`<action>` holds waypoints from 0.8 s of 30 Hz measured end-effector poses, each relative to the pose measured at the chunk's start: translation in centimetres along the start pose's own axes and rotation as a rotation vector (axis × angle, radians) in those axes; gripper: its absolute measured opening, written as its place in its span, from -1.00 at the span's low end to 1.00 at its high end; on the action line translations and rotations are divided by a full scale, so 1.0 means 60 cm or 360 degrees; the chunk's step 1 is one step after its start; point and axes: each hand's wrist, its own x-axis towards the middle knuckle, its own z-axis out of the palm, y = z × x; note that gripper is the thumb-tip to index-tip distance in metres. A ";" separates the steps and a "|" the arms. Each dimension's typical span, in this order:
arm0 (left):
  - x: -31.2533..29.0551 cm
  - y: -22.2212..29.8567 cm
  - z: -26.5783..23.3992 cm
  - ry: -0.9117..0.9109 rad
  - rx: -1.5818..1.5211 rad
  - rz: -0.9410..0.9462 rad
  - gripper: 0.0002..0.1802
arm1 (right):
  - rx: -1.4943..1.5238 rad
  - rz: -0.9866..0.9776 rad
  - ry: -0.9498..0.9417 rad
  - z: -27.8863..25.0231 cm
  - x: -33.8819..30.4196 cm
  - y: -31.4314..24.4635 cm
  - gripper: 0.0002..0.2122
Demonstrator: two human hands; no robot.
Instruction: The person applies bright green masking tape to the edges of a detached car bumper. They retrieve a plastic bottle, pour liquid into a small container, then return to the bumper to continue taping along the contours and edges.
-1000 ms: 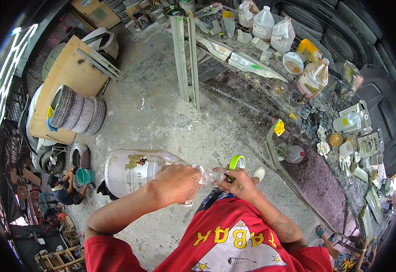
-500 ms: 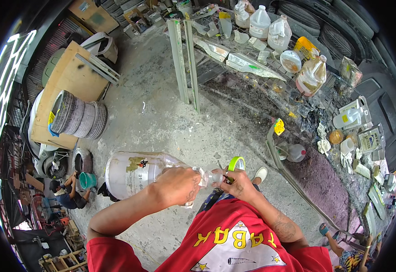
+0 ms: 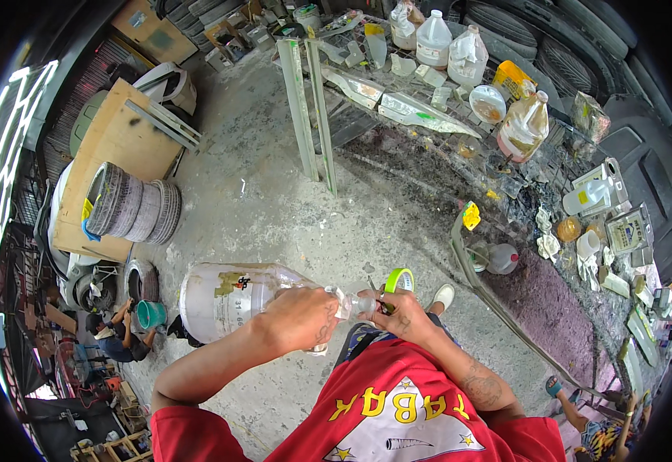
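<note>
A large clear plastic bottle (image 3: 203, 302), with a worn label, lies sideways in front of me, its tapering end toward the right. My left hand (image 3: 304, 317) is closed around this narrowing end, where crinkled clear plastic shows beside the fingers. My right hand (image 3: 405, 314) is closed by the clear mouth piece (image 3: 364, 304), touching it with the fingers. A lime-green roll of tape (image 3: 408, 279) stands up from the right hand, held in its grip. The right fingertips are partly hidden.
Stacked tyres (image 3: 140, 206) and a leaning wood board (image 3: 105, 165) stand left. A person crouches by a teal bucket (image 3: 151, 314). Jugs (image 3: 434, 40) and car parts cover the right side. A long curved strip (image 3: 498, 308) lies at right; upright green-grey strips (image 3: 297, 108) stand ahead.
The view has shifted slightly, so the surroundings sit a little differently. Both hands keep their hold on the bottle and the tape roll; the bottle sits slightly lower in view.
</note>
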 end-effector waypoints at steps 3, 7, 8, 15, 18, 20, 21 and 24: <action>0.002 0.008 -0.014 -0.0114 -0.0045 -0.0077 -0.77 | -0.0009 0.0044 0.0009 -0.002 0.000 0.000 -0.62; -0.002 0.002 -0.014 -0.0063 -0.0067 -0.0045 -0.76 | 0.0048 0.0054 0.0016 -0.004 -0.003 0.002 -0.62; -0.004 0.001 -0.015 -0.0058 -0.0072 -0.0048 -0.75 | 0.0105 0.0091 0.0021 -0.004 -0.004 0.001 -0.62; -0.015 -0.007 -0.024 0.0081 -0.0126 0.0052 -0.72 | 0.0309 0.0291 0.0040 -0.003 -0.011 0.016 -0.61; -0.024 -0.013 -0.029 0.0233 -0.0209 0.0179 -0.71 | 0.0490 0.0311 0.0049 -0.006 -0.014 0.014 -0.59; -0.028 -0.011 -0.038 0.0162 -0.0276 0.0108 -0.70 | 0.0505 0.0340 0.0063 -0.011 -0.015 0.008 -0.59; -0.029 -0.011 -0.040 0.0091 -0.0344 0.0024 -0.68 | 0.0524 0.0367 0.0064 -0.013 -0.016 0.003 -0.59; -0.032 -0.020 -0.028 0.0161 -0.0458 0.0032 -0.70 | 0.0468 0.0321 0.0109 -0.018 -0.013 -0.009 -0.59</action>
